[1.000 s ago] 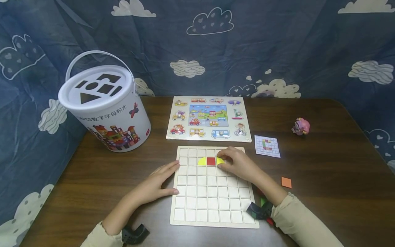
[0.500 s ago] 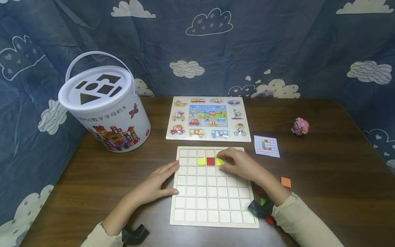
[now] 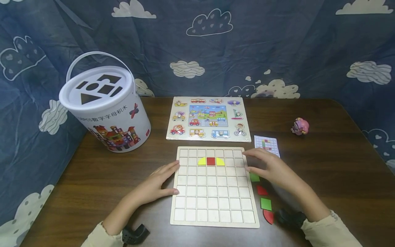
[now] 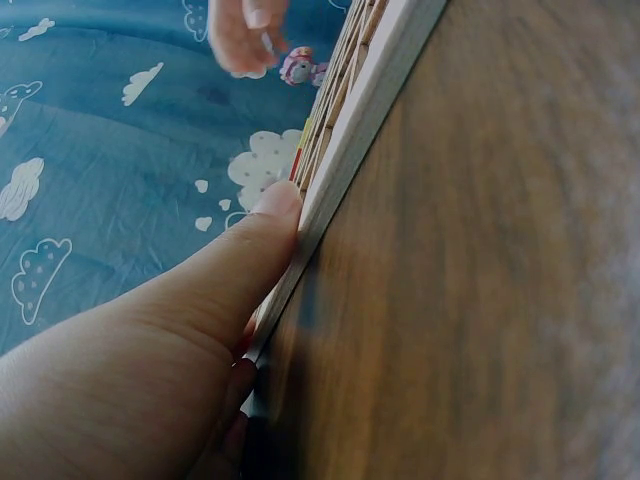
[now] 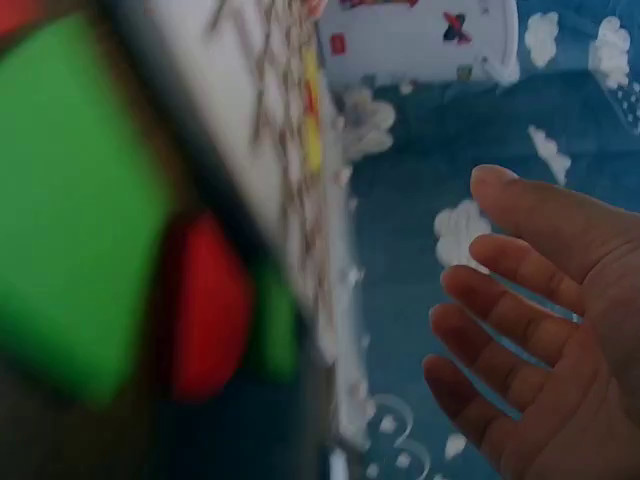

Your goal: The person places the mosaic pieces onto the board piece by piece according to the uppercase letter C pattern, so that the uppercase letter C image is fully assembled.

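Right hand (image 3: 274,168) moved off yellow quarter-round (image 3: 220,161), fingers wide, left fingers (image 3: 166,169) spread against pale gridded board (image 3: 212,191)

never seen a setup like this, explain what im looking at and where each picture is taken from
No robot here, only a person. The wide picture is taken from the person's head, looking forward and down; the other two, from each wrist. On the table lies a wooden grid board with a red square between two yellow pieces. Green and red pieces lie to its right. Around it are a bucket, a picture puzzle, a printed card and a pink toy. The left hand touches the board's left edge; the right hand, by the opposite edge, holds nothing.
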Motion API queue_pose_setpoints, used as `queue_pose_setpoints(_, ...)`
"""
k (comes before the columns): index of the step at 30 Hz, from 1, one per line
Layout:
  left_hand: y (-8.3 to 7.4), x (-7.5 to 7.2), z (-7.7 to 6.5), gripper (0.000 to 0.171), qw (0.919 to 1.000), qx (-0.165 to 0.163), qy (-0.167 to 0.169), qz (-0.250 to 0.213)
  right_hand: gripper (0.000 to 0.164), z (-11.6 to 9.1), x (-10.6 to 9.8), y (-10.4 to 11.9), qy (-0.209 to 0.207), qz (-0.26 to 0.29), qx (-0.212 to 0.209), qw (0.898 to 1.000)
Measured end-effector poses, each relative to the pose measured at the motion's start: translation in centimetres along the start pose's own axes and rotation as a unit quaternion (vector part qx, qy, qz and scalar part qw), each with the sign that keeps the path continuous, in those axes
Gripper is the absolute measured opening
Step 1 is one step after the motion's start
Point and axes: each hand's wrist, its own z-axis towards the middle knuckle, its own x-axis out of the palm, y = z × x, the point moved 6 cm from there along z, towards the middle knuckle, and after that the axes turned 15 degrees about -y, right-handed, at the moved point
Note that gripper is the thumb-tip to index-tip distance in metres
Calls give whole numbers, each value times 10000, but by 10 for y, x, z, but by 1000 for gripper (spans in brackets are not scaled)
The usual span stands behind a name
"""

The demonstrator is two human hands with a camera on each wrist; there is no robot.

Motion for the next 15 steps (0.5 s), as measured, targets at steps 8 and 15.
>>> queue_pose_setpoints(8,1,0,0,80,9999,-104,66,-4,46,-23,5,-27,312,-88,-33,9995)
queue_pose_setpoints(15,1,0,0,80,9999,-115,64,-11,35,-29,10,-31,252,-282,-271,9989)
